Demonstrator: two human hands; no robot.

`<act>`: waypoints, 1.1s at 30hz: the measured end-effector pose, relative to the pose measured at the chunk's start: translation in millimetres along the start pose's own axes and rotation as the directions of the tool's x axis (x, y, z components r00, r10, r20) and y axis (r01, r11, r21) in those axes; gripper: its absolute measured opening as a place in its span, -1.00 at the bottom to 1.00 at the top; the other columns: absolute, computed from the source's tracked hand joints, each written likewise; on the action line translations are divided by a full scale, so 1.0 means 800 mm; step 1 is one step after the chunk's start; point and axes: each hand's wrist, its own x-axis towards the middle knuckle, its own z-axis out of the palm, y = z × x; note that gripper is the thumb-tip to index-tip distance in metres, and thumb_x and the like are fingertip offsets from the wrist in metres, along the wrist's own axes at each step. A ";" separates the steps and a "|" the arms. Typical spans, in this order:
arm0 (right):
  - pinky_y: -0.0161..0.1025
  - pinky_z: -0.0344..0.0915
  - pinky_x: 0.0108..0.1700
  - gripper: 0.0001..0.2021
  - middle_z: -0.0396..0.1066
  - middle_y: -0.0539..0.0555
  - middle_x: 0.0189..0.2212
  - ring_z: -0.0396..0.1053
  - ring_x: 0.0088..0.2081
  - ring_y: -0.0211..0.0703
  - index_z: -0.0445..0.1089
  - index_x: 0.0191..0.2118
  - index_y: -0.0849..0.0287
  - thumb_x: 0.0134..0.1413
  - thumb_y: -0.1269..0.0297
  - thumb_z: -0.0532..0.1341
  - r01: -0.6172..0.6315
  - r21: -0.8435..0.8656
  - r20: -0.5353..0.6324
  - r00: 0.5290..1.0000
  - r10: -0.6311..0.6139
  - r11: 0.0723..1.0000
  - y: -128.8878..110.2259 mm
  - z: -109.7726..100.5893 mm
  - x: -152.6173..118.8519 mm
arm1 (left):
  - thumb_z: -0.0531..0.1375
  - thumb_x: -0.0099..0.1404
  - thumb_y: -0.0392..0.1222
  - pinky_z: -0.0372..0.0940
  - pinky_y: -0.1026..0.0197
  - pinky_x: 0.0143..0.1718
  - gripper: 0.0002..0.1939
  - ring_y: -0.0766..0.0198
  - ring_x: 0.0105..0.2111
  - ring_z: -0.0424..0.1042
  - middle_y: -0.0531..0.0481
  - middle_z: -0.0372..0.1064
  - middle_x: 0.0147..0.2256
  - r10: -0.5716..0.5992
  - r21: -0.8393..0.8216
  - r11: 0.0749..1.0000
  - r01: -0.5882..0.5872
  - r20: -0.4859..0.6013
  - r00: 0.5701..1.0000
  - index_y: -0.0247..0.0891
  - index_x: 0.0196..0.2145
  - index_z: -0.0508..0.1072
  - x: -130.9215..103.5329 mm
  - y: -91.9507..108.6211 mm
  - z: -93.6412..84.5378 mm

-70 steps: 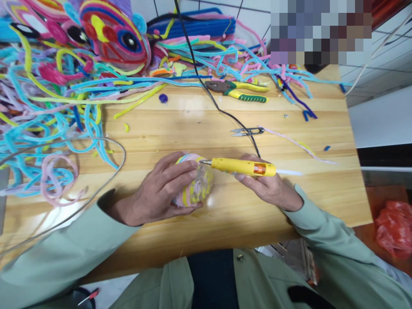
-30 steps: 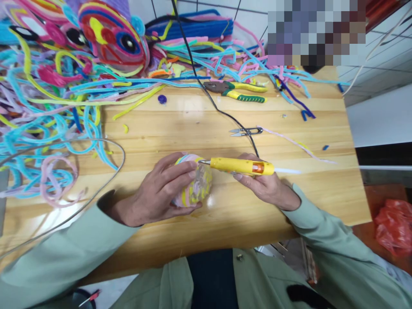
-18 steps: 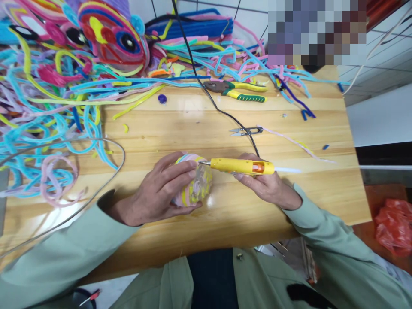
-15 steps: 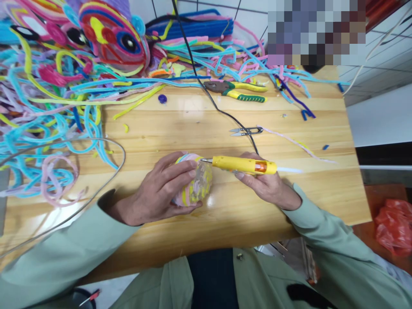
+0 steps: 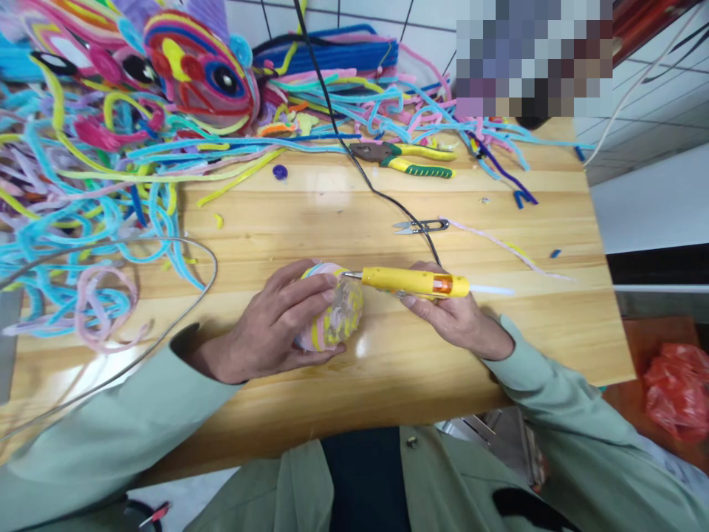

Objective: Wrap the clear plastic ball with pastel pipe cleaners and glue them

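Observation:
My left hand (image 5: 282, 321) is wrapped round a rounded piece covered in pink, yellow and blue pipe cleaners (image 5: 348, 314). A patchy, semi-clear face of that piece is turned to the right. In my right hand (image 5: 448, 314) is a yellow hot glue gun (image 5: 404, 282), with a whitish glue stick (image 5: 492, 290) poking out of its back end. Its metal nozzle points left and meets, or nearly meets, the upper edge of the piece by my left fingertips. The palm side of my left hand is hidden.
Thread snips (image 5: 421, 226) lie beneath a black cord (image 5: 360, 174) running to the glue gun. Behind them rest yellow-green pliers (image 5: 404, 157). Loose pipe cleaners (image 5: 100, 222) heap up at left, below a colourful fuzzy face figure (image 5: 199, 70). A red plastic bag (image 5: 679, 391) sits beyond the table's right edge.
The view has shifted slightly. Both hands keep their hold, and the piece and the glue gun nozzle stay almost in the same place relative to each other.

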 end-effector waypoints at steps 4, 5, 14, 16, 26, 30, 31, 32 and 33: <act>-0.11 0.55 -0.12 -0.75 0.55 0.09 -0.16 0.54 -0.16 -0.06 0.56 -0.07 0.04 0.56 0.01 0.26 -0.034 0.030 -0.008 0.999 0.034 0.999 -0.001 0.002 0.000 | 0.50 0.42 0.10 0.60 -0.32 0.26 -0.22 -0.15 0.21 0.61 -0.18 0.56 0.18 -0.017 0.018 1.000 0.018 -0.021 1.000 -0.06 0.42 0.28 -0.001 -0.001 -0.002; -0.10 0.56 -0.09 -0.74 0.56 0.09 -0.15 0.55 -0.15 -0.06 0.56 -0.07 0.05 0.54 -0.01 0.27 -0.060 0.065 -0.030 0.998 0.062 0.996 -0.002 0.002 0.000 | 0.50 0.43 0.08 0.61 -0.31 0.27 -0.23 -0.14 0.21 0.61 -0.16 0.56 0.18 -0.019 0.018 1.000 0.020 -0.032 0.999 -0.07 0.43 0.29 -0.002 -0.001 -0.002; 0.04 0.57 -0.16 -0.54 0.62 0.17 -0.14 0.51 -0.31 -0.03 0.47 -0.17 0.02 0.33 -0.32 0.26 -0.168 0.538 -0.367 0.836 0.409 0.826 0.000 -0.033 0.016 | 0.57 0.30 0.16 0.67 -0.39 0.12 -0.21 -0.24 0.13 0.64 -0.24 0.59 0.14 -0.085 0.029 0.996 0.088 -0.089 0.992 -0.09 0.35 0.45 -0.014 -0.012 0.008; -0.05 0.55 -0.26 -0.59 0.65 0.14 -0.09 0.47 -0.37 -0.12 0.47 -0.14 0.02 0.29 -0.25 0.32 -0.151 0.633 -0.366 0.805 0.466 0.759 0.010 -0.039 0.021 | 0.57 0.30 0.14 0.66 -0.35 0.16 -0.22 -0.21 0.14 0.63 -0.20 0.58 0.17 -0.088 0.036 0.995 0.091 -0.093 0.992 -0.08 0.34 0.45 -0.015 -0.012 0.011; -0.33 0.63 -0.31 -0.90 0.63 -0.08 -0.38 0.58 -0.35 -0.25 0.45 -0.13 0.04 0.39 0.19 0.36 0.147 0.892 -0.408 0.671 0.619 0.428 0.081 -0.116 0.019 | 0.51 0.32 -0.03 0.58 -0.37 0.19 -0.33 -0.28 0.19 0.60 -0.30 0.52 0.20 -0.145 0.095 0.985 0.146 -0.022 0.989 -0.13 0.27 0.38 -0.007 -0.003 0.005; -0.38 0.59 -0.40 -0.91 0.54 -0.10 -0.48 0.49 -0.46 -0.28 0.44 -0.18 0.03 0.46 0.31 0.26 0.229 0.884 -0.467 0.497 0.732 0.409 0.118 -0.163 0.005 | 0.51 0.33 0.00 0.55 -0.29 0.22 -0.27 -0.21 0.20 0.59 -0.26 0.50 0.21 -0.064 0.107 0.992 0.073 -0.078 0.995 -0.11 0.32 0.34 -0.006 -0.007 0.009; -0.41 0.56 -0.40 -0.91 0.53 -0.12 -0.48 0.47 -0.48 -0.30 0.45 -0.17 0.03 0.48 0.32 0.25 0.236 0.875 -0.484 0.464 0.742 0.423 0.126 -0.171 0.002 | 0.51 0.33 0.04 0.55 -0.29 0.21 -0.26 -0.21 0.20 0.59 -0.24 0.50 0.20 -0.044 0.114 0.992 0.054 -0.086 0.995 -0.10 0.33 0.33 -0.006 -0.009 0.011; -0.43 0.54 -0.41 -0.92 0.52 -0.13 -0.46 0.46 -0.48 -0.32 0.46 -0.14 0.02 0.48 0.34 0.27 0.243 0.861 -0.508 0.434 0.744 0.446 0.133 -0.178 -0.001 | 0.51 0.32 0.08 0.54 -0.30 0.20 -0.24 -0.21 0.19 0.59 -0.23 0.50 0.20 -0.026 0.113 0.993 0.036 -0.092 0.995 -0.07 0.34 0.33 -0.006 -0.012 0.012; -0.42 0.54 -0.40 -0.91 0.53 -0.14 -0.45 0.46 -0.48 -0.31 0.47 -0.11 0.01 0.46 0.38 0.28 0.243 0.845 -0.534 0.403 0.743 0.476 0.140 -0.184 -0.003 | 0.51 0.31 0.11 0.54 -0.30 0.19 -0.22 -0.22 0.19 0.59 -0.22 0.50 0.21 -0.019 0.105 0.994 0.029 -0.095 0.995 -0.05 0.35 0.33 -0.006 -0.014 0.013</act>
